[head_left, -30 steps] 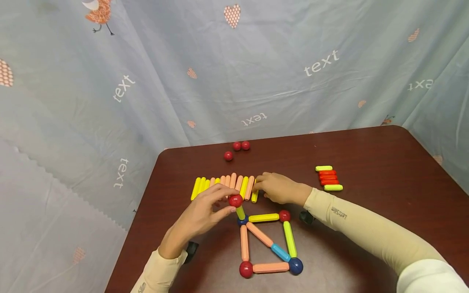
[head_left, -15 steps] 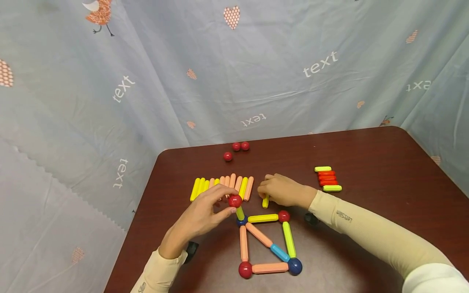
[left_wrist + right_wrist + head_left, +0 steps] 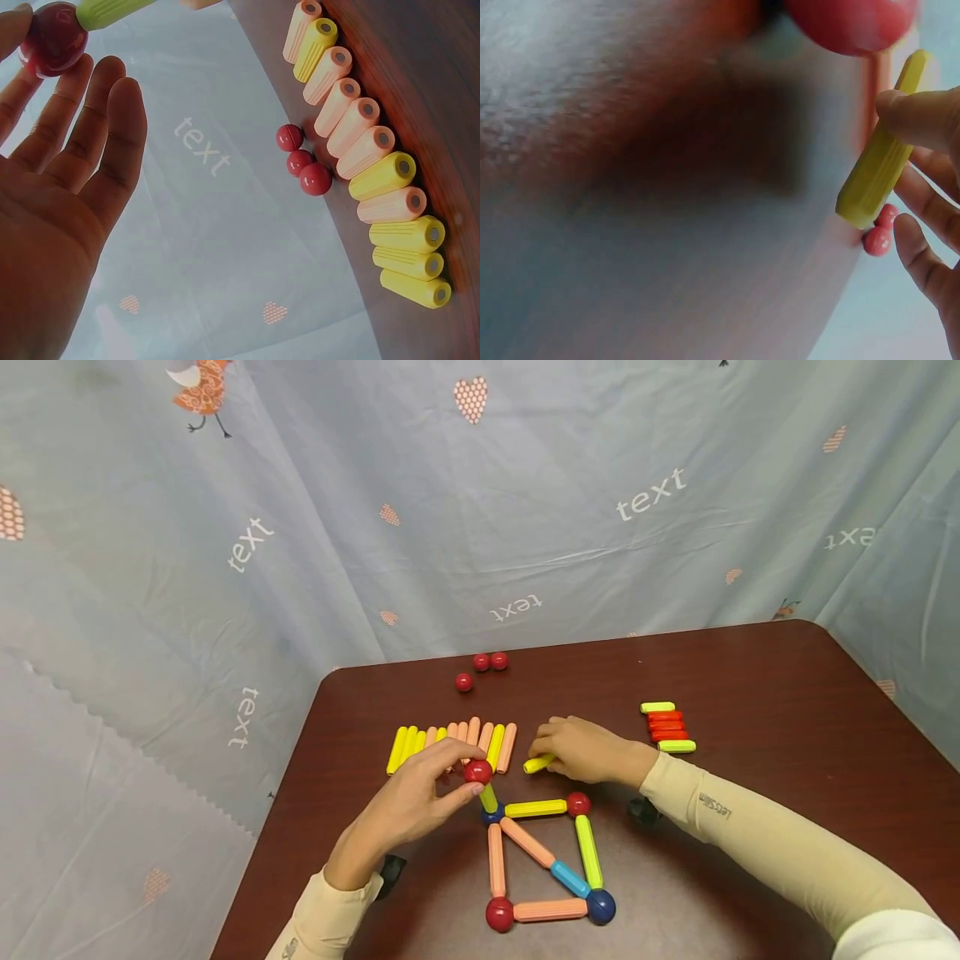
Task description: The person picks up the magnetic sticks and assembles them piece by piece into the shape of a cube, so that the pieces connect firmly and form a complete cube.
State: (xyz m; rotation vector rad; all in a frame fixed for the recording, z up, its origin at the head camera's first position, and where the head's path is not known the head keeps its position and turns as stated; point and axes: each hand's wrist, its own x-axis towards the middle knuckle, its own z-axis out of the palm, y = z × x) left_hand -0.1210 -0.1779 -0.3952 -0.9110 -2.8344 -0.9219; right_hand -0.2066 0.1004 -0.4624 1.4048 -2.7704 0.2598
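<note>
My left hand [image 3: 405, 795] pinches a red ball [image 3: 477, 772] between thumb and fingers. That ball sits on a yellow-green magnetic rod [image 3: 489, 798], which rises from a blue ball [image 3: 492, 813] at the frame's far left corner. In the left wrist view the other fingers spread away from the red ball [image 3: 54, 39]. My right hand [image 3: 581, 750] holds a yellow magnetic rod [image 3: 536, 765] just right of the rod row; the right wrist view shows the thumb across this yellow rod [image 3: 876, 172]. A flat four-sided frame of rods and balls has a salmon and blue diagonal [image 3: 570, 878].
A row of yellow and salmon rods [image 3: 474, 731] lies behind the left hand. Three loose red balls [image 3: 464, 682] rest near the table's back edge. Several short red rods [image 3: 666, 725] lie between two yellow-green ones at the right. A patterned curtain [image 3: 450, 527] hangs behind the table.
My right hand has drawn the yellow rod rightward off the end of the row and turned it closer to level. The left hand keeps its hold on the red ball.
</note>
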